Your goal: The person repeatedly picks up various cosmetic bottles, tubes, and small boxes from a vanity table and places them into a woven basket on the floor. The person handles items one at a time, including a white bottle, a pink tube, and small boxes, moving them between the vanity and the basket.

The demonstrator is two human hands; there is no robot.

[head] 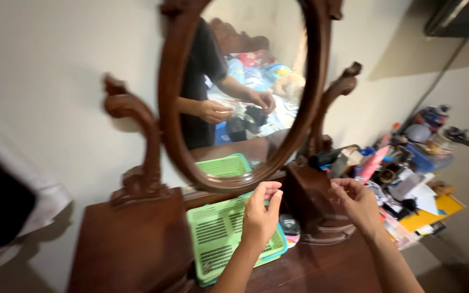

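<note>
Item: green plastic basket, slatted, shallow, with a blue one nested under it showing at the lower right edge. Lies tilted on the dark wooden dressing table, directly below the oval mirror. Judged light and fairly stiff but with some flex in the slats; smooth plastic, not fragile; best taken by the rim on two sides.

Left hand: raised above the basket's right part, fingers bunched together, thumb against fingertips as if pinching something small; what it pinches, if anything, cannot be told. Not touching the basket.

Right hand: raised just beside the mirror's carved right post, fingers curled inward, loosely closed; whether it holds anything cannot be told.

Between the hands: base of the post, and a small dark oval object lying on the table just beside the basket.

Mirror: dark wood frame, swung on two scrolled posts; reflects a person in a dark top with both hands together, and patterned bedding behind.

Right end of table: crowded clutter of bottles and tubes, a pink tube, papers, a yellow folder.

Backdrop: plain pale wall
</note>
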